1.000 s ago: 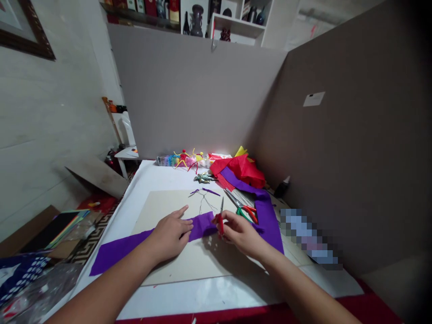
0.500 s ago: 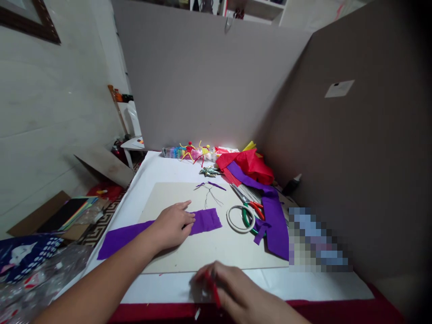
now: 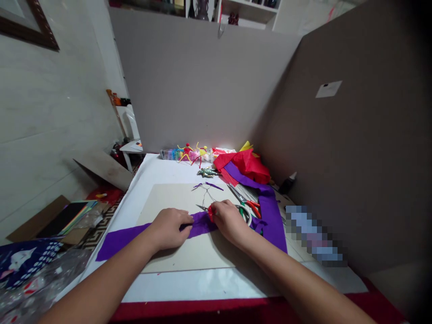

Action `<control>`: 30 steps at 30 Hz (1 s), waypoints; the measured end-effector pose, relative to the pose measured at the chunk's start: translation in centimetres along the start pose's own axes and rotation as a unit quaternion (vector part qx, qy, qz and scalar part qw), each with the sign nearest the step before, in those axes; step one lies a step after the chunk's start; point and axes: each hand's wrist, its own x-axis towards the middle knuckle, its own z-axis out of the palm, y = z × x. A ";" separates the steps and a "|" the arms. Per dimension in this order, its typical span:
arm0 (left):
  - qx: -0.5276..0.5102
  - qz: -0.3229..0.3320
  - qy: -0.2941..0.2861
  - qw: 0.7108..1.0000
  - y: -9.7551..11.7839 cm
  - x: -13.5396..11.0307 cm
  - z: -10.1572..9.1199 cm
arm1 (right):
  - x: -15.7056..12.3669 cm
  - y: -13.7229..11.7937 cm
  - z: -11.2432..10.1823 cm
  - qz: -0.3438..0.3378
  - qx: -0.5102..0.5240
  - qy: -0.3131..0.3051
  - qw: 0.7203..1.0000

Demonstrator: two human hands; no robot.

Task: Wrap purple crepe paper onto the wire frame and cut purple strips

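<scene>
A long purple cloth strip (image 3: 126, 239) lies across the beige board (image 3: 184, 260) and runs off its left side. My left hand (image 3: 170, 227) rests on the strip, thumb and fingers closed on its cloth near the middle. In my right hand (image 3: 227, 220) is a small pair of scissors (image 3: 203, 208) with red handles, held over the strip's right end. Their pointed metal tip faces left; the palm hides most of the handles. Just beyond lies a thin wire figure (image 3: 206, 192) with purple-wrapped arms.
Red-handled scissors (image 3: 241, 195), a white tape roll (image 3: 249, 215) and another purple cloth piece (image 3: 273, 225) lie to the right. Behind them is red cloth (image 3: 251, 164). Small pipe-cleaner figures (image 3: 187, 153) stand at the back. Grey panels (image 3: 202, 90) wall the table's back and right.
My right hand has moved up and forward from the table's front edge, bringing the small scissors to the strip. My left fingers have drawn in on the cloth, which now looks bunched.
</scene>
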 end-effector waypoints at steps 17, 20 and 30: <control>-0.130 -0.093 0.061 0.985 -1.4 0.9 0.8 | -0.8 1.1 1.5 -0.053 0.095 0.070 0.992; -0.183 -0.095 0.035 0.978 -0.6 0.9 0.1 | -1.0 0.6 0.8 -0.058 0.141 0.087 0.985; -0.398 -0.196 -0.049 0.895 -1.2 1.2 0.0 | -1.5 -0.3 0.3 -0.028 0.245 0.100 0.964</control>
